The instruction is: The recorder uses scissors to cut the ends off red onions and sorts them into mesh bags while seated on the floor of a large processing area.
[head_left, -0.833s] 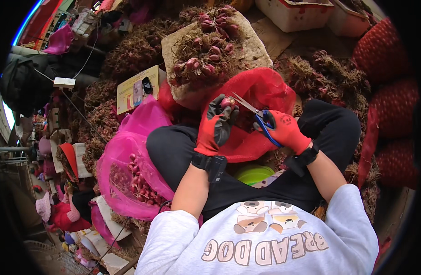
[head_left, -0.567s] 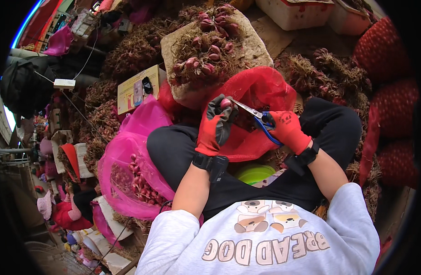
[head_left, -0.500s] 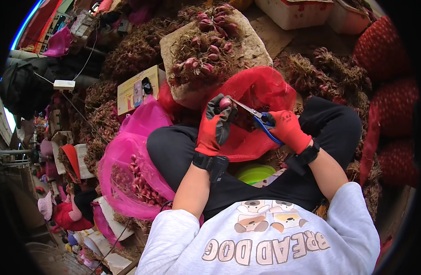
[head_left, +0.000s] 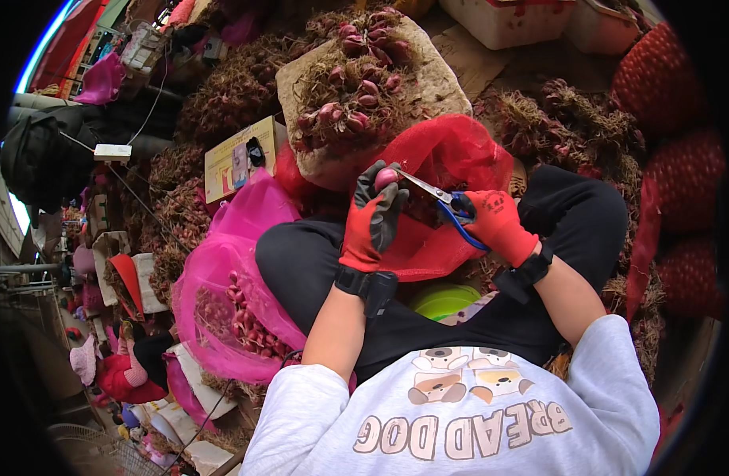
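In a red glove with dark palm and fingers, my left hand (head_left: pixel 374 216) is closed around a purple-red shallot (head_left: pixel 386 178). My right hand (head_left: pixel 498 225), also gloved in red, grips blue-handled scissors (head_left: pixel 462 224). The steel blades point left, their tip touching or just beside the shallot's upper side. Below both hands, an open red mesh bag (head_left: pixel 436 254) spreads between my knees. Just beyond them, bunches of shallots (head_left: pixel 344 111) with dry roots lie on a pale, worn foam block (head_left: pixel 428 87).
A pink mesh bag (head_left: pixel 213 278) with loose shallots sits by my left knee. Behind it stands a yellowish box (head_left: pixel 219 170) with a phone on top. Heaped shallot bunches (head_left: pixel 563 131), filled red mesh sacks (head_left: pixel 686 186) and white foam boxes (head_left: pixel 511 22) surround me. Another person (head_left: pixel 126 373) sits far left.
The shallot in my left hand has turned and shifted slightly lower, with more of its side showing. The scissors stay close to it, nearly in the same place.
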Motion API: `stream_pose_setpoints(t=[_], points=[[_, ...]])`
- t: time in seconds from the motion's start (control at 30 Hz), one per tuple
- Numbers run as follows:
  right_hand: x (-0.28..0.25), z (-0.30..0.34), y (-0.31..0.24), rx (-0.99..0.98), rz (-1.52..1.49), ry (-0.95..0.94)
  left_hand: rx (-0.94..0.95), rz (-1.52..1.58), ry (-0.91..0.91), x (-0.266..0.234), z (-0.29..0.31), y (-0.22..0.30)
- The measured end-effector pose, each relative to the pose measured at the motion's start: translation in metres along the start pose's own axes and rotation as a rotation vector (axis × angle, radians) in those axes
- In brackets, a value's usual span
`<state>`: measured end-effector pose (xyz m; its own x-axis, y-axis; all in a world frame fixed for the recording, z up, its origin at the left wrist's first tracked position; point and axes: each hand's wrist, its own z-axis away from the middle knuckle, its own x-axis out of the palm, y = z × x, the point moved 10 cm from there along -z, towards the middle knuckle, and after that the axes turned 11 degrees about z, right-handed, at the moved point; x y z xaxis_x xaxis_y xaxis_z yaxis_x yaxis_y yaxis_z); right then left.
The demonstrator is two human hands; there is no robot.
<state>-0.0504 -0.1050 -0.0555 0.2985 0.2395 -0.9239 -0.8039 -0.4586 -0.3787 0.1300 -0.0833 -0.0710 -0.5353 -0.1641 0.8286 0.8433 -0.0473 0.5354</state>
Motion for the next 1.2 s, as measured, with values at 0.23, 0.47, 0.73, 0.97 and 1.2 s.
stream_pose_setpoints(t=[0.23,0.47,0.73,0.97,1.2], points=[[-0.01,0.002,-0.002,0.049,-0.416,0.001,0.049,0.137,0.008,0.011,0.001,0.01],[-0.018,0.002,-0.014,-0.011,-0.103,0.049,-0.258,0.463,-0.04,-0.009,-0.003,-0.017],[0.018,-0.005,-0.006,-0.02,-0.434,-0.143,0.095,-0.442,0.249,-0.014,0.024,0.044],[-0.039,-0.011,-0.003,0.105,-0.828,-0.041,0.548,-1.175,0.693,0.033,0.222,0.259],[-0.074,-0.02,-0.02,-0.007,-0.397,0.149,0.072,-1.866,1.019,-0.02,0.283,0.284]])
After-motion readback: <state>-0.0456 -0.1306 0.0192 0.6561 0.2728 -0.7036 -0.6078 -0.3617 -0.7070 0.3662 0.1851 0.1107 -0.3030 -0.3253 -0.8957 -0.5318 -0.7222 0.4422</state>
